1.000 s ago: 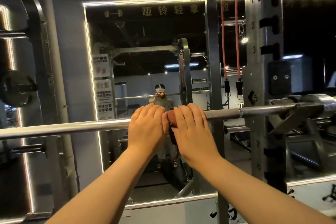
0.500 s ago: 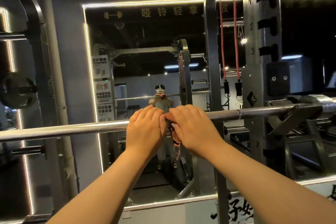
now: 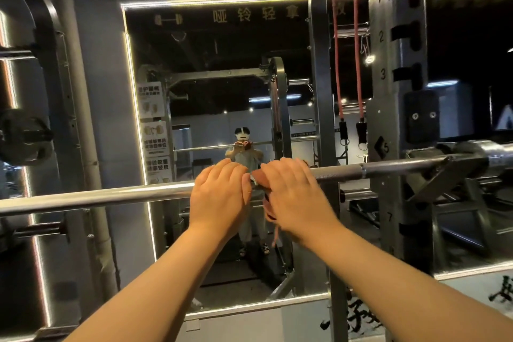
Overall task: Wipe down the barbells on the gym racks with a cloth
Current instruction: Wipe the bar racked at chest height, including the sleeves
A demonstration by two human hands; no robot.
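Note:
A long steel barbell runs across the view at chest height, resting in a rack hook on the right. My left hand grips the bar from above, fingers curled over it. Right beside it, my right hand holds a dark red cloth wrapped on the bar; a tail of the cloth hangs below my palm. The two hands nearly touch.
A numbered rack upright stands at right, with the bar's thick sleeve beyond it. Red resistance bands hang behind. A wall mirror ahead reflects the rack and a person. A weight plate sits at left.
The view has shifted slightly, and my right hand has turned on the bar, so more cloth hangs below it. Both hands stay at the same spot on the barbell.

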